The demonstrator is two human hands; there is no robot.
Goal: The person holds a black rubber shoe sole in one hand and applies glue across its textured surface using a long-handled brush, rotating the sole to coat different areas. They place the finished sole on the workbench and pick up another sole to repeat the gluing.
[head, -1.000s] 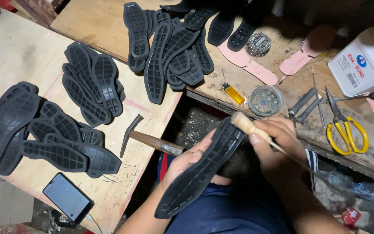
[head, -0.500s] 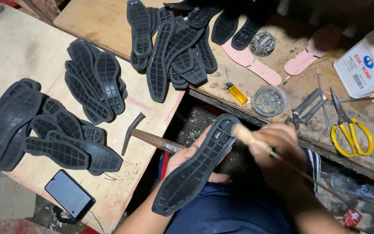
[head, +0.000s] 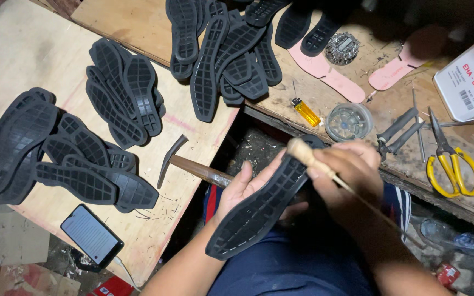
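My left hand (head: 243, 185) holds a black rubber shoe sole (head: 259, 204) from underneath, tread side up, over my lap. My right hand (head: 342, 171) grips a thin tool with a pale wooden handle (head: 303, 151); the handle end sticks up over the sole's heel end, and the thin shaft runs down to the right past my wrist. The tool's working tip is hidden behind my hand.
A hammer (head: 185, 162) lies on the wooden board beside my left hand. Piles of black soles (head: 122, 93) sit to the left and at the top. Yellow scissors (head: 452, 164), pliers (head: 400, 130), a yellow lighter (head: 306, 112), a glass dish (head: 349, 121), pink insoles (head: 325, 71), a white can (head: 467, 82) and a phone (head: 91, 235) are around.
The sole has tilted and slid slightly left in my hands. My right hand with the wooden-handled tool has shifted a little along the sole's heel end.
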